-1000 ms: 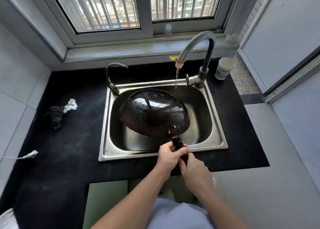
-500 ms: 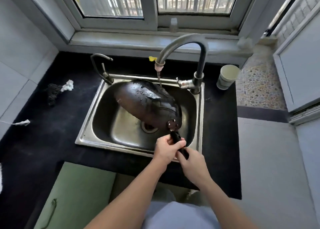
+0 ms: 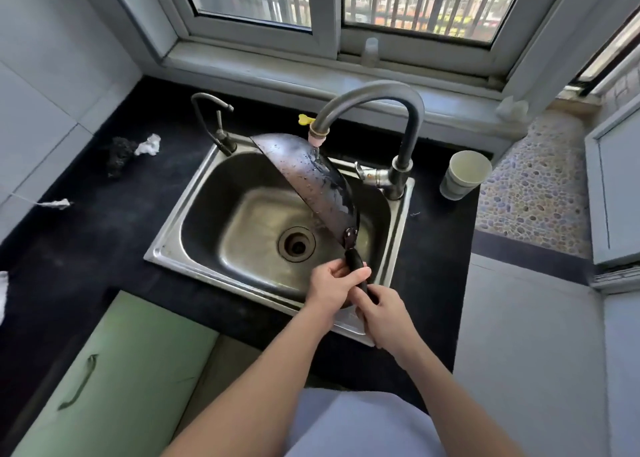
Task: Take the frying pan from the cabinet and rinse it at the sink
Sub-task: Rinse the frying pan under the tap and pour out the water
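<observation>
Head view: a dark metal frying pan, round and shallow, stands tipped on edge over the steel sink, at about one o'clock from the round drain. Its domed underside is beaded with drops, and its top rim sits just under the spout of the curved grey faucet. The left hand wraps its fingers round the black handle below the riveted bracket. The right hand is curled round the handle's end, just behind. On the matte black counter, a pale cup stands at three o'clock of the sink. A dark scrubber and a crumpled white wad lie at ten.
</observation>
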`<state>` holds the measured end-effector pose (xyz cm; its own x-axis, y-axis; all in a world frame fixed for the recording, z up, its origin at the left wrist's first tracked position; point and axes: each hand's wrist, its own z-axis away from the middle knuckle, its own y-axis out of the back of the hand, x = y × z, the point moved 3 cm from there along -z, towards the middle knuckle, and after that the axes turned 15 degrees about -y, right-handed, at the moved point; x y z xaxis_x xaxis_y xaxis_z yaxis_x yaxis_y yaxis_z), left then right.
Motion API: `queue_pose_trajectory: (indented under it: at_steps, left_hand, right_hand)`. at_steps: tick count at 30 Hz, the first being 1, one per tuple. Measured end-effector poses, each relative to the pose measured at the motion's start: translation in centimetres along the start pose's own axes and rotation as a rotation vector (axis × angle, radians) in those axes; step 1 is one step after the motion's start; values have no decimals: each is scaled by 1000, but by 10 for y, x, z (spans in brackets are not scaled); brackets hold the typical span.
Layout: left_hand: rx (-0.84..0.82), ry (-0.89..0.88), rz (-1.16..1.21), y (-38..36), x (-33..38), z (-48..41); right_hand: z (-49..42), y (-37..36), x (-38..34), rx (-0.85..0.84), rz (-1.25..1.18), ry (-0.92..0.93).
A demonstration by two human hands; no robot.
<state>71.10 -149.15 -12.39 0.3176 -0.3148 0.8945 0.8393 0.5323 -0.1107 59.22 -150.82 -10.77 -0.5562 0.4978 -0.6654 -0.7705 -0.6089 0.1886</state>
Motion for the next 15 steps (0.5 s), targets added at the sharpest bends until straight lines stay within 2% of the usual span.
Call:
queue_pose_trajectory:
  at_steps: [5, 15]
  left_hand:
    - [-27, 86, 131, -3, -3, -8]
    - [-63, 125, 67, -18, -6, -17]
  right_hand:
    - [-5, 7, -2, 5, 50, -15]
    - [-10, 24, -1, -36, 56, -45]
